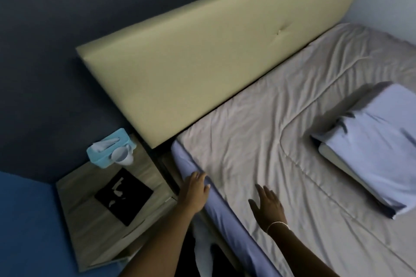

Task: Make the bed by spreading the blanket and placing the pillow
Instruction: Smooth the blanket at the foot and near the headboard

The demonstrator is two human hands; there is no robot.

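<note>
Hands [195, 189] on spread blanket [281, 119]

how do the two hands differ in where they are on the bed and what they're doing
The left hand curls over the bed's side edge, on the lavender sheet; the right hand lies spread on the beige blanket, further in. Only the right wrist wears a thin bracelet. Both are bare and hold nothing.

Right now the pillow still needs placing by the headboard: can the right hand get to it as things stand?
Probably yes. The right hand lies open over the blanket, and only flat, wrinkled blanket lies between it and the pillow; it may need a lean forward.
</note>
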